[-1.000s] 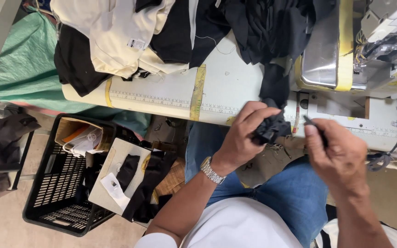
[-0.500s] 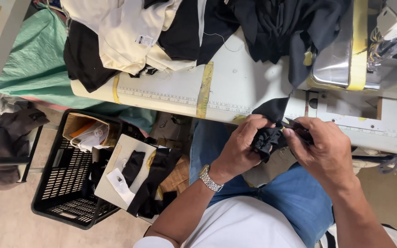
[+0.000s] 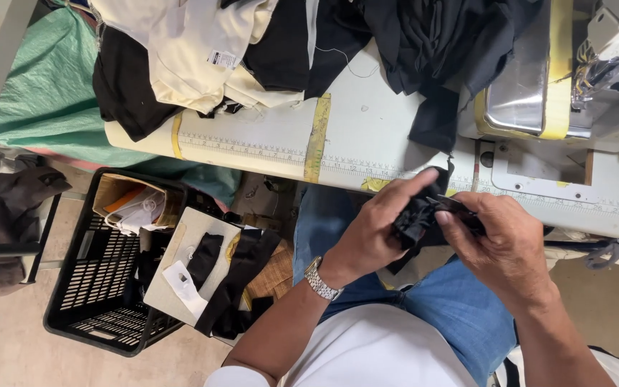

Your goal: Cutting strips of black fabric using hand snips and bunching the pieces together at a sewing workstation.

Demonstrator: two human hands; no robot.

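Both hands have closed in on each other since a second ago, when the right one hung apart with a small dark tool; now they meet over the lap, at the near edge of the table [image 3: 395,154].

Far left, green sheeting [image 3: 44,100] hangs beside the table, and a dark garment [image 3: 8,208] is draped over a bar above the floor. A black crate [image 3: 87,287] stands next, with papers and an orange scrap at its back, and a pale board [image 3: 180,258] with black fabric strips lies across its right rim. Above, cream cloth [image 3: 180,50] and black cloth [image 3: 424,43] are heaped on the table, whose front edge bears a ruler scale and yellow tape bands.

The left hand [image 3: 374,229], a metal watch [image 3: 320,281] on its wrist, is curled round a bunched black piece [image 3: 413,218], its fingers stretched over the top of the bundle. The piece sits between the two hands, above the jeans [image 3: 438,315] and just below the table edge. The right hand [image 3: 506,247] presses against the bundle from the other side, thumb and forefinger pinching a small dark tool [image 3: 460,208] at the cloth; I cannot tell what kind of tool it is.

Far right, a sewing machine [image 3: 610,64] stands on the table, its steel plate edged with yellow tape.
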